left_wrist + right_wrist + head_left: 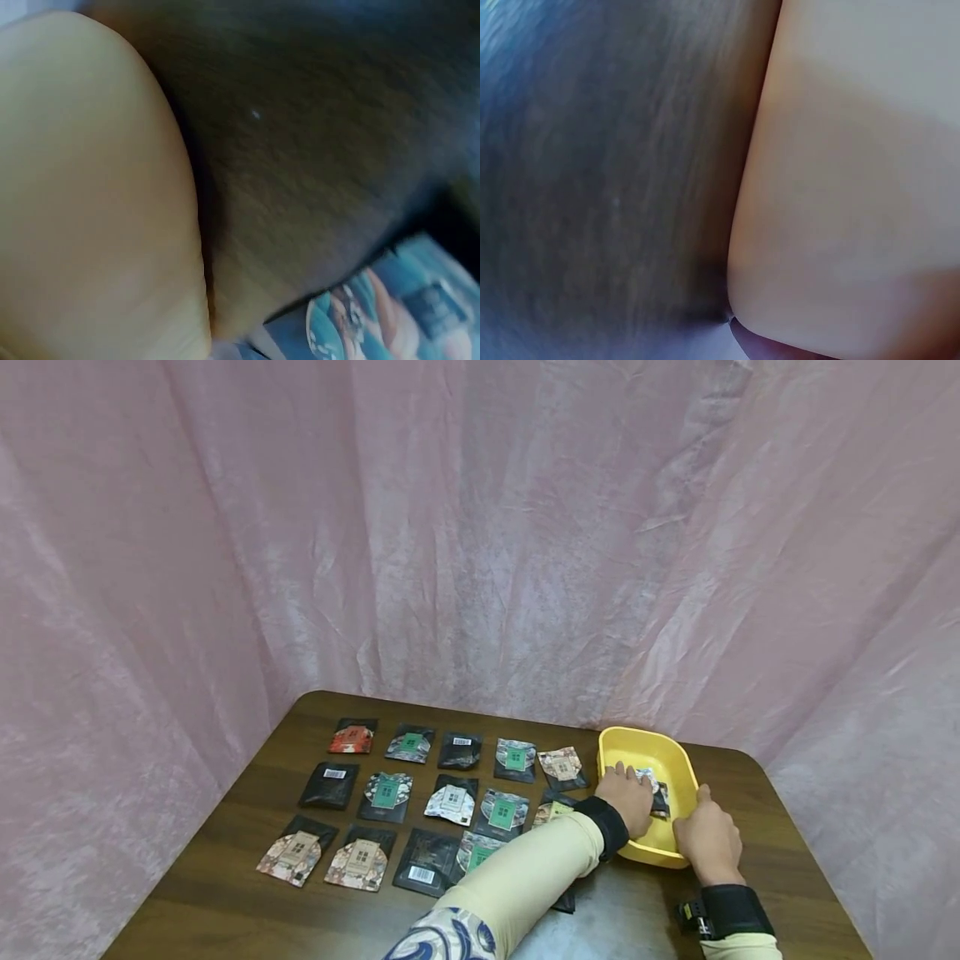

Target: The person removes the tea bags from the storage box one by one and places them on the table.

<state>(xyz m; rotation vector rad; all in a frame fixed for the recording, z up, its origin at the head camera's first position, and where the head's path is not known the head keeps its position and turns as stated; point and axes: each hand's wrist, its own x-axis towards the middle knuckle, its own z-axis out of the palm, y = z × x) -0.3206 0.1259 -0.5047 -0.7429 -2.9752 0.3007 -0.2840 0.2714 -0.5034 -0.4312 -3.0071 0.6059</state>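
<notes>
In the head view a yellow plastic bin [637, 740] stands at the right of the table, with a few small printed sachets [660, 800] inside. My left hand [628, 800] lies over its left rim and holds that side, hiding part of the wall. On the opposite side my right hand [708, 839] grips the right rim near the front corner. A floral-printed sachet [390, 315] shows at the lower right of the left wrist view. The right wrist view holds only skin and blurred tabletop.
Black-backed sachets with green, beige and red labels lie in rows left of the bin, among them a red one [352, 737] and a beige one [360, 860]. My left forearm crosses over some front ones. A pink curtain [465, 543] hangs behind the brown wooden table [202, 868].
</notes>
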